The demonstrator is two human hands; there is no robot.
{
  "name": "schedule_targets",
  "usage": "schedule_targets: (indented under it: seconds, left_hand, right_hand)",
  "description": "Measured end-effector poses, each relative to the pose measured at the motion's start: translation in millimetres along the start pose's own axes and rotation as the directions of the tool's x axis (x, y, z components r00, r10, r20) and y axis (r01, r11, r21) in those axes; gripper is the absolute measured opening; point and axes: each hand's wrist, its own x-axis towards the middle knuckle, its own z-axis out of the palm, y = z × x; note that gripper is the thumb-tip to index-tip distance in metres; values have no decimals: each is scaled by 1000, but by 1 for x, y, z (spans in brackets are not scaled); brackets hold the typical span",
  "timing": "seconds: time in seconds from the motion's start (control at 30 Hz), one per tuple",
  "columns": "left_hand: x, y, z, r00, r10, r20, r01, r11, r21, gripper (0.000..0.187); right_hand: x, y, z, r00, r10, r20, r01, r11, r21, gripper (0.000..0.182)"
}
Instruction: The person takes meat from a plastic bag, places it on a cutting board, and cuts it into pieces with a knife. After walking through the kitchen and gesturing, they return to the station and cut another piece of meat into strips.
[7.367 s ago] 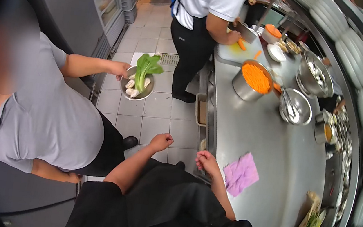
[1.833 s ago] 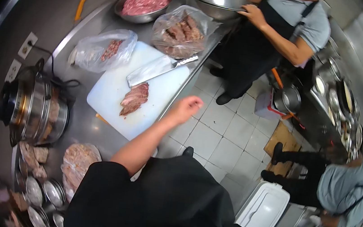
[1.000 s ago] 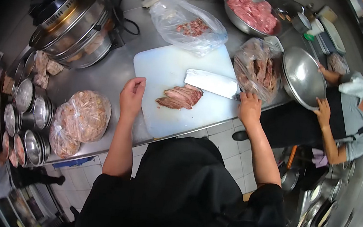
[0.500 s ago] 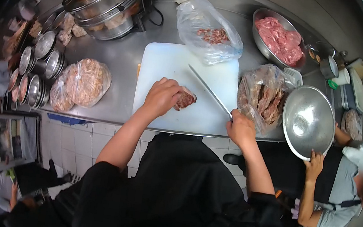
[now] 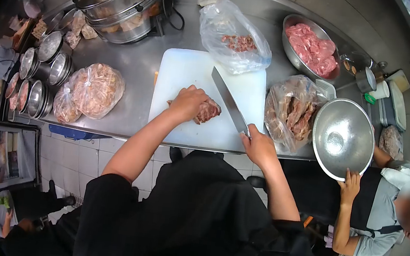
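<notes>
On the white cutting board (image 5: 181,74) lies a piece of reddish-brown meat (image 5: 209,112). My left hand (image 5: 187,104) is closed over its left part, so much of the meat is hidden beneath the fingers. In my right hand (image 5: 260,146) I grip a long-bladed knife (image 5: 231,101) by its handle. The blade points up and left across the board, its broad side showing, apart from the meat. A clear plastic bag with small meat bits (image 5: 236,42) overlaps the board's far edge. Beside the right edge sits a bag of darker meat strips (image 5: 296,113).
At the right, a co-worker's hand (image 5: 349,186) holds a large metal bowl (image 5: 343,140). A bowl of pink meat (image 5: 311,51) stands at the back right. Filled plastic bags (image 5: 97,89), stacked metal bowls (image 5: 61,70) and a steel cooker (image 5: 122,10) stand to the left.
The knife blade has rolled so that its broad side shows. More of the meat lies flat under my left hand, whose fingers have shifted slightly. The co-worker's bowl has moved little.
</notes>
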Motion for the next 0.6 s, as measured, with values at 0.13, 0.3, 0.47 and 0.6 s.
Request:
schedule_targets:
  seconds: [0.13,0.3,0.47,0.6]
  left_hand:
    - [1,-3,-2,999,37,-22,-38,997,-71,25]
    - [8,-6,-4,996,80,27,-80,997,-4,19]
    - [17,-6,-6,992,62,109,-66,997,37,17]
    - [19,-5,-3,991,44,130,-52,997,59,19]
  right_hand:
    - [22,-38,-6,1000,12,-26,-13,1000,-18,28]
    - [65,-53,-1,998,-27,63,36,990,-136,31]
    - [63,-70,-32,983,28,183,-4,992,-127,33]
    - [73,-60,27,987,121,110,-117,992,-45,35]
